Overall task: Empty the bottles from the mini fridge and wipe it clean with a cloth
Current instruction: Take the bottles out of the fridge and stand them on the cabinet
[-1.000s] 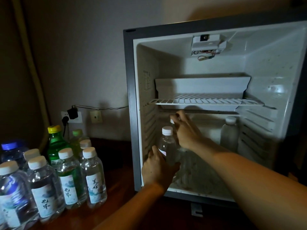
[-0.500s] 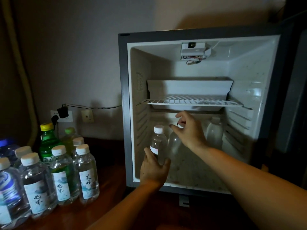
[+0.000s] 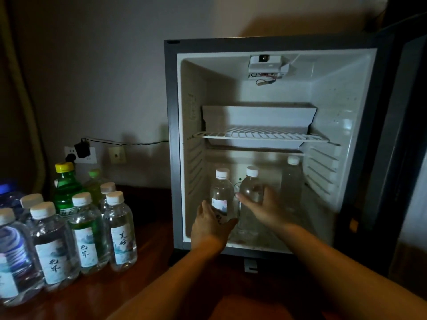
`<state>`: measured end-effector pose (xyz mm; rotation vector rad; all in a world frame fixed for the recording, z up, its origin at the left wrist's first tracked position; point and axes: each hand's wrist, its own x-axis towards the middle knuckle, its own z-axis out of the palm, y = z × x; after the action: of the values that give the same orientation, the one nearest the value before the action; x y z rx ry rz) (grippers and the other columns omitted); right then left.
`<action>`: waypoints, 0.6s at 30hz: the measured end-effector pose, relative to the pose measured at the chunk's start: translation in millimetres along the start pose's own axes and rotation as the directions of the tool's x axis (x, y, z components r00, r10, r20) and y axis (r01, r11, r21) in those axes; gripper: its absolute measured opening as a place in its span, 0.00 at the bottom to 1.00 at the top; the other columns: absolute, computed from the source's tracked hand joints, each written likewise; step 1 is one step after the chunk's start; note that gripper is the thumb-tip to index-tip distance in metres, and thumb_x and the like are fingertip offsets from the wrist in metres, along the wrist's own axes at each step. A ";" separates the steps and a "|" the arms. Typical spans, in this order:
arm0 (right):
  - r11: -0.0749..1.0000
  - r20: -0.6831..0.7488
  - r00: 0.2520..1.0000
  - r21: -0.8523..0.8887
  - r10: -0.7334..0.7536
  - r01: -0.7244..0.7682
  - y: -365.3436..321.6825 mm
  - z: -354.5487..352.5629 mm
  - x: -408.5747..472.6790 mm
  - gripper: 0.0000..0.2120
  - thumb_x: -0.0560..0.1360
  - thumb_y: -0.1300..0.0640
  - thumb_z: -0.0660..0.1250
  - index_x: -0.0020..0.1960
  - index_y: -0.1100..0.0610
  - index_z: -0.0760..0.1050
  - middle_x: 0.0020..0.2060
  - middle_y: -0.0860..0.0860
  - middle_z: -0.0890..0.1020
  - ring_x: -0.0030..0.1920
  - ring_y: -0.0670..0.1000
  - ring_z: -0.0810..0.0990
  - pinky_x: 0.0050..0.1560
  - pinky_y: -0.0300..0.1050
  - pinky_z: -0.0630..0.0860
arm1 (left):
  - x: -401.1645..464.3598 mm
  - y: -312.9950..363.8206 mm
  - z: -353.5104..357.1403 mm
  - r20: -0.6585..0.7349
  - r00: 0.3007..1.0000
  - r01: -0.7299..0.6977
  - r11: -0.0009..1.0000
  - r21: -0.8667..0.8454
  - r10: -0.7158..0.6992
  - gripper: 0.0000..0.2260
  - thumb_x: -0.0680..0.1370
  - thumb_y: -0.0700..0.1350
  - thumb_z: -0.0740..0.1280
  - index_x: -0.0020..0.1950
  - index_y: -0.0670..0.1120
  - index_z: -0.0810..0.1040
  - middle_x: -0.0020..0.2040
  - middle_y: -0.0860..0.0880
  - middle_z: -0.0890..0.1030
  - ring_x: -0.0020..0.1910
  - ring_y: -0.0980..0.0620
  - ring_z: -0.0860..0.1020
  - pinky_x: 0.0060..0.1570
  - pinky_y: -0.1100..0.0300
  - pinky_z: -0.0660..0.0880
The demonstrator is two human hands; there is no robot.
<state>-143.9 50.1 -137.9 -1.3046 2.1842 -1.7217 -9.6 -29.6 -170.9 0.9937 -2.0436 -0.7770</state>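
Head view: your left hand [image 3: 211, 224] grips the labelled bottle [image 3: 221, 195] at the front left of the mini fridge [image 3: 258, 146] floor. Your right hand [image 3: 263, 207] wraps its fingers round the clear bottle [image 3: 250, 192] just beside it. A third bottle [image 3: 291, 183] stands apart at the back right, below the wire shelf [image 3: 261, 136]. On the table [image 3: 161, 262] to the left, a cluster of bottles [image 3: 69, 232] stands beside the fridge.
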 end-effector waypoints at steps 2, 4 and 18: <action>0.991 0.017 1.000 0.131 0.002 -0.004 14.2 5.5 -10.9 0.20 0.70 0.46 0.75 0.57 0.50 0.72 0.51 0.47 0.81 0.52 0.48 0.81 0.50 0.44 0.78 | -3.7 -1.2 -0.5 0.004 1.000 -0.025 1.000 -0.017 0.025 0.34 0.69 0.61 0.73 0.67 0.50 0.63 0.63 0.49 0.75 0.60 0.48 0.77 0.59 0.47 0.76; 0.977 0.082 0.995 0.198 0.059 -0.074 14.8 5.0 -16.1 0.20 0.73 0.55 0.73 0.59 0.52 0.68 0.52 0.52 0.80 0.53 0.51 0.81 0.50 0.44 0.78 | -7.5 -3.8 -0.2 0.037 0.998 -0.046 0.996 -0.072 0.048 0.33 0.70 0.61 0.70 0.68 0.51 0.61 0.62 0.49 0.76 0.59 0.48 0.77 0.58 0.46 0.76; 0.942 0.182 0.969 0.260 0.167 -0.211 -10.0 2.4 -30.1 0.18 0.66 0.66 0.73 0.53 0.55 0.77 0.45 0.54 0.84 0.47 0.53 0.82 0.42 0.47 0.80 | -17.4 -15.5 -35.6 0.026 0.994 -0.105 0.994 0.035 0.105 0.39 0.61 0.69 0.73 0.65 0.52 0.69 0.55 0.54 0.81 0.51 0.55 0.80 0.48 0.57 0.80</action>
<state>-117.9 67.4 -143.3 -1.0823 1.8354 -1.7099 32.8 -30.2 -168.8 0.8926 -2.1188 -0.7020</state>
